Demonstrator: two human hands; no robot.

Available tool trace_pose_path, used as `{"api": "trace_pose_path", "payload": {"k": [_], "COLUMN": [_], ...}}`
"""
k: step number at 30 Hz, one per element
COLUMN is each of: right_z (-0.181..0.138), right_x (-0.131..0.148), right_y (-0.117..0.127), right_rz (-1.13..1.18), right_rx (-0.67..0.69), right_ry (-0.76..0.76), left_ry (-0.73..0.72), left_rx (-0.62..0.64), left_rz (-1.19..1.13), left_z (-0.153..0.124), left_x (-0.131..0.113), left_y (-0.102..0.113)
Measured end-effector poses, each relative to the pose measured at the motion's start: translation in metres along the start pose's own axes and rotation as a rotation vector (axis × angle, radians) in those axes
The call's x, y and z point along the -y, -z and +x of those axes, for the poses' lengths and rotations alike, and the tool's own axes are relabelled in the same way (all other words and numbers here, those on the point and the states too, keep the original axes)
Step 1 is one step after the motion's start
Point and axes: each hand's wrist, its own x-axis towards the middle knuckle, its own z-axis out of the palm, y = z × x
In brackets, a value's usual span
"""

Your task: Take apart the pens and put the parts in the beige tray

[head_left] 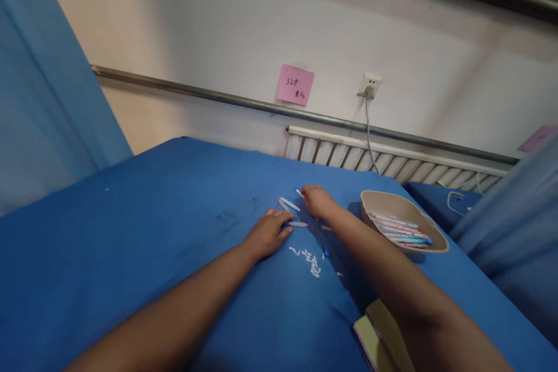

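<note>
My left hand (268,232) lies palm down on the blue cloth (143,244), fingers stretched toward a short white pen part (298,224) at its fingertips. My right hand (317,200) reaches further in, fingers curled down over the cloth beside two white pen barrels (288,204); a small white tip (299,192) shows at its knuckles. Whether it grips anything is hidden. A scatter of several tiny white pieces (310,263) lies between my forearms.
A beige tray (436,242) holding several pens stands to the right. A yellow notepad (378,331) lies under my right forearm. Behind the table are a radiator (392,157), a wall socket with cable (368,86), a pink note (295,85), and blue curtains at both sides.
</note>
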Motion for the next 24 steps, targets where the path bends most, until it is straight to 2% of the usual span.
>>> {"api": "trace_pose_path", "payload": {"k": [3,6,8,10,13,19,24], "right_z": [-0.025,-0.061,-0.087,-0.107,-0.122,-0.119,-0.115], "right_x": [0.0,0.0,0.002,0.005,0.008,0.001,-0.005], "right_y": [0.011,0.015,0.012,0.005,-0.003,-0.006,-0.009], "right_rz": [0.134,0.641,0.941,1.112,1.164,1.139,1.209], "right_rx": [-0.178,-0.45,-0.52,-0.5,-0.424,-0.362,-0.315], "right_ry": [-0.07,-0.165,-0.241,-0.294,-0.311,-0.258,-0.234], "left_ry": [-0.017,-0.033,-0.03,-0.006,0.04,0.027,0.162], "left_rx": [0.033,0.031,0.025,0.02,0.017,-0.063,-0.087], "left_rz": [0.072,0.091,0.084,0.069,0.046,-0.121,-0.316], "left_z": [0.0,0.002,0.003,0.003,0.004,0.008,0.008], "left_x": [-0.002,-0.005,-0.008,-0.011,-0.013,-0.015,-0.019], "left_y": [-0.002,-0.004,-0.005,-0.006,-0.004,0.003,0.004]}}
